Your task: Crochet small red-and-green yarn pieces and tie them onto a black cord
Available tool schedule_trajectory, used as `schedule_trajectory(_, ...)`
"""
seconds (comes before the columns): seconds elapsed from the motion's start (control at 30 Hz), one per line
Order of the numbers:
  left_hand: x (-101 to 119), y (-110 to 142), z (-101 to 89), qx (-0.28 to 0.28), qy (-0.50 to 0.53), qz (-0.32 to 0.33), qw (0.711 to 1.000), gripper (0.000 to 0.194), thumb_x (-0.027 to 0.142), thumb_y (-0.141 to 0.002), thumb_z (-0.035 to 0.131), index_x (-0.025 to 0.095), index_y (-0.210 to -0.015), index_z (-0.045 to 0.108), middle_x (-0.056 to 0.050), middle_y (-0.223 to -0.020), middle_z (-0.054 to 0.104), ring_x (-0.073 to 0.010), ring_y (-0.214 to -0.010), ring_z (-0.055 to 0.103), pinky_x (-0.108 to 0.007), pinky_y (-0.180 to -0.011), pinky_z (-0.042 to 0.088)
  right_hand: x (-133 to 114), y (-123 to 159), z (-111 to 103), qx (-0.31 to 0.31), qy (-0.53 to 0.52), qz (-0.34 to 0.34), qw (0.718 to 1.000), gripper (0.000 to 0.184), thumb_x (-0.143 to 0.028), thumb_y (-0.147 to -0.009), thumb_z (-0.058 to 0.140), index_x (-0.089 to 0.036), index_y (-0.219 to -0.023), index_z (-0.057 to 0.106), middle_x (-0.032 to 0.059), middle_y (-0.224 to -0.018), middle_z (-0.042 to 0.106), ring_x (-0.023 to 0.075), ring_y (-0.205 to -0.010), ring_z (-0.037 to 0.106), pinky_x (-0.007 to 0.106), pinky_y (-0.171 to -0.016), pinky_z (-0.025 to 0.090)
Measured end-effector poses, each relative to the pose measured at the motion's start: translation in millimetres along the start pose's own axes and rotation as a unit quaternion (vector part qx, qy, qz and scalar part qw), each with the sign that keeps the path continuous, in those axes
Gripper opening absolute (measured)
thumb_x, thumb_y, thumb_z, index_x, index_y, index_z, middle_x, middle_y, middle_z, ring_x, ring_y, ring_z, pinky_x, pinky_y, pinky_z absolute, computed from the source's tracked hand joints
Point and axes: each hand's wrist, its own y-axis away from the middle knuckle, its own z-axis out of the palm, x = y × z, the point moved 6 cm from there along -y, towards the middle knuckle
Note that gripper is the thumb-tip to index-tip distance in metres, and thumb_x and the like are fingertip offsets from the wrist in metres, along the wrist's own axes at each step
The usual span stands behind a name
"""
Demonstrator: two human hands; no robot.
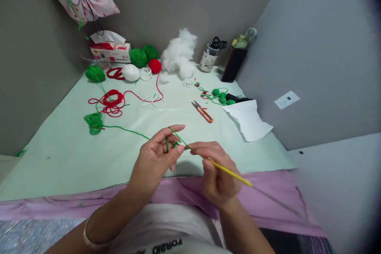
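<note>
- Here's your left hand (156,156), thumb pinched down against the curled fingers, gripping the small crochet piece (179,144) of green, white and red.
- Your left index finger reaches out straight, and the green yarn (125,129) passes over it, down to the piece!
- Over to your right hand (218,170): fingers closed pencil-style around the yellow-handled hook (231,173), its tip right at the piece, its rear end slanting down towards you.
- So both your hands meet above the near edge of the pale green tabletop (59,166), the piece between them.
- Off to your left, that yarn runs back towards a loose green bundle (94,123), with a red coil (113,98) just beyond it.
- Ahead and a little right lie the orange-handled snips (203,112), blades apart, near the creased white paper (249,121).
- Farther back, white fluffy stuffing (180,53) stands heaped against the wall (208,4).
</note>
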Motion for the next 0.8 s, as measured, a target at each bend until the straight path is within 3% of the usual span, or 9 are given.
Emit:
schedule_trajectory(0.17,-1.2,-1.6,-0.1,-0.029,0.036,-0.029,0.998,0.038,0.027,-0.083,0.075,0.024,-0.121,0.069,0.002,-0.081,0.056,-0.0021,-0.049,0.040,-0.017,-0.044,0.035,8.2,-2.0,-3.0,0.056,-0.080,0.121,0.988,0.025,-0.017,-0.101,0.043,-0.025,-0.109,0.066,0.0043,-0.098,0.073,0.0169,-0.079,0.070,0.035,-0.071,0.058)
schedule_trajectory(0.3,-1.0,-2.0,1.1,-0.037,0.047,-0.040,0.997,0.037,0.028,-0.083,0.076,0.024,-0.118,0.070,0.003,-0.079,0.056,-0.0015,-0.048,0.040,-0.017,-0.044,0.034,10.4,-2.8,-4.6,0.088,-0.107,0.156,0.978,0.024,-0.019,-0.102,0.042,-0.023,-0.104,0.067,0.0038,-0.095,0.074,0.0152,-0.073,0.071,0.034,-0.069,0.060)
schedule_trajectory(0.57,-3.3,-1.4,-0.1,-0.036,0.020,-0.030,0.999,0.035,0.030,-0.084,0.076,0.026,-0.118,0.070,0.002,-0.082,0.057,-0.0019,-0.049,0.041,-0.017,-0.046,0.036,10.4,-1.2,-3.0,0.062,-0.100,0.154,0.981,0.024,-0.018,-0.102,0.045,-0.025,-0.107,0.067,0.0031,-0.097,0.072,0.0151,-0.077,0.071,0.033,-0.071,0.060)
schedule_trajectory(0.8,3.3,1.2,-5.3,0.021,-0.091,0.034,0.995,0.032,0.025,-0.083,0.075,0.027,-0.114,0.073,0.003,-0.077,0.057,-0.0058,-0.057,0.045,-0.017,-0.053,0.041,3.7,-1.1,-2.1,0.015,-0.048,0.071,0.996,0.027,-0.012,-0.099,0.044,-0.026,-0.115,0.061,0.0047,-0.101,0.071,0.0178,-0.089,0.069,0.036,-0.076,0.058)
